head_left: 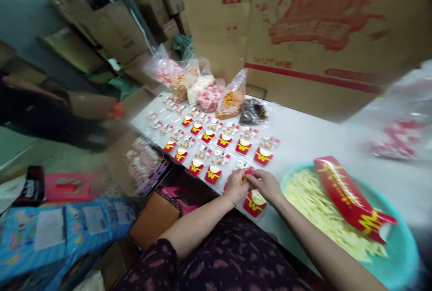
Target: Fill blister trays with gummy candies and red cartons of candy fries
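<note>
Red carton gripped over the desk's near edge.
Fingers of left hand and right hand pinch it near similar cartons, a turquoise tub of pale strips nearby.

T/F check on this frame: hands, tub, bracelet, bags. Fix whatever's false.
1. The left hand and right hand meet at a small red packet. True.
2. A long red packet lies on pale strips in a turquoise tub. True.
3. The tub is on the person's left. False: it is on the right.
4. A bracelet is on the left wrist. True.
5. The filled bags line the table's near edge. False: the bags stand toward its far side.
</note>
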Motion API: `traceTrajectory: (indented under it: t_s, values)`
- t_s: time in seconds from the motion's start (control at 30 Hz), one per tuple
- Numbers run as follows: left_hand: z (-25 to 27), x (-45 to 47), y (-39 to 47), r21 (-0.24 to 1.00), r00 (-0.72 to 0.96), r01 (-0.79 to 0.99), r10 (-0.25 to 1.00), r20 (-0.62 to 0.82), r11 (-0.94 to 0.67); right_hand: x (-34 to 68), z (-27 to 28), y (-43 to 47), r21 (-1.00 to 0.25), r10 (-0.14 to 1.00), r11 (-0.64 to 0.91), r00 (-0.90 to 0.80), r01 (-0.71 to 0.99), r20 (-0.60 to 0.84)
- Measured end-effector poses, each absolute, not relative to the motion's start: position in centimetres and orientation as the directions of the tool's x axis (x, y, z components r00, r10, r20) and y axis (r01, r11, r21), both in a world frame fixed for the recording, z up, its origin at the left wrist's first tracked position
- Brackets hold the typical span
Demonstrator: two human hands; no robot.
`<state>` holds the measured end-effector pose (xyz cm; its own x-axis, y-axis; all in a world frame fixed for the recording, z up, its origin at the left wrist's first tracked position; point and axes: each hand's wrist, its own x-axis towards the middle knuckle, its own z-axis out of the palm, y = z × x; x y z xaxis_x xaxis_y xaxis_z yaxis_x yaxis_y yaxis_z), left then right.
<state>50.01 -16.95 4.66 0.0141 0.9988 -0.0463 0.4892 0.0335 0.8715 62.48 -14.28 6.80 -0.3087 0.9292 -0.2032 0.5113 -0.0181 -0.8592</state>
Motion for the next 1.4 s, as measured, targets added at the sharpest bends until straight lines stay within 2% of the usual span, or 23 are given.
traceTrajectory:
  t_s: [0.1, 0.17, 0.3, 0.4, 0.47, 0.53, 0.63, 0.73, 0.8, 0.87, 1.0, 1.07, 1.23, 1.33, 1.4]
  values:
    - [4.4, 44.6, -16.9, 0.885, -0.104, 0.454, 0.993, -0.062, 0.103, 56.5, 6.5, -13.0, -0.854, 0.906, 0.080, -0.396, 0.514, -0.153]
    - [4.0, 40.8, -16.7, 0.897, -0.162, 0.413, 0.982, -0.097, 0.156, 52.3, 5.9, -11.9, -0.874, 0.877, 0.065, -0.445, 0.481, -0.180]
    - [2.5, 32.1, -15.3, 0.931, -0.192, 0.279, 0.964, -0.185, 0.235, 43.9, 4.2, -8.5, -0.903, 0.791, -0.138, -0.503, 0.408, -0.348]
    - [1.2, 24.0, -13.6, 0.949, -0.226, 0.183, 0.950, -0.214, 0.257, 37.9, 3.4, -4.8, -0.903, 0.750, -0.270, -0.516, 0.333, -0.415]
    - [0.3, 18.2, -12.7, 0.936, -0.302, 0.241, 0.937, -0.178, 0.255, 33.9, 3.3, -2.1, -0.898, 0.751, -0.315, -0.497, 0.308, -0.434]
    - [-0.6, 12.5, -12.3, 0.879, -0.421, 0.394, 0.903, -0.087, 0.269, 29.5, 3.5, 0.5, -0.892, 0.761, -0.317, -0.474, 0.324, -0.442]
    - [-2.1, 5.6, -12.3, 0.771, -0.532, 0.538, 0.847, -0.004, 0.342, 22.1, 3.4, 3.7, -0.882, 0.783, -0.224, -0.463, 0.414, -0.416]
    - [-4.0, 1.4, -11.8, 0.735, -0.619, 0.528, 0.786, -0.009, 0.425, 14.9, 2.4, 5.6, -0.810, 0.816, 0.017, -0.477, 0.586, -0.327]
    - [-5.4, 0.1, -10.9, 0.751, -0.655, 0.468, 0.753, -0.058, 0.466, 11.0, 1.3, 6.1, -0.705, 0.817, 0.187, -0.507, 0.684, -0.275]
    - [-6.7, -0.5, -9.7, 0.764, -0.661, 0.405, 0.738, -0.134, 0.502, 8.2, -0.1, 6.3, -0.600, 0.803, 0.291, -0.532, 0.745, -0.270]
    - [-8.3, -0.4, -7.9, 0.736, -0.645, 0.351, 0.719, -0.259, 0.580, 5.3, -2.9, 6.1, -0.435, 0.764, 0.350, -0.522, 0.829, -0.379]
    - [-8.6, -0.2, -7.5, 0.729, -0.640, 0.338, 0.713, -0.286, 0.595, 4.7, -4.1, 5.9, -0.415, 0.716, 0.379, -0.546, 0.827, -0.434]
    - [-8.7, -0.2, -7.1, 0.739, -0.640, 0.320, 0.711, -0.292, 0.592, 4.8, -5.6, 5.7, -0.484, 0.589, 0.466, -0.668, 0.740, -0.454]
    - [-8.2, -0.4, -7.2, 0.713, -0.647, 0.346, 0.705, -0.289, 0.610, 6.0, -5.0, 5.8, -0.488, 0.558, 0.525, -0.715, 0.697, -0.422]
    - [-7.8, -0.6, -7.3, 0.669, -0.645, 0.429, 0.725, -0.243, 0.606, 6.9, -4.2, 5.7, -0.474, 0.563, 0.586, -0.751, 0.657, -0.345]
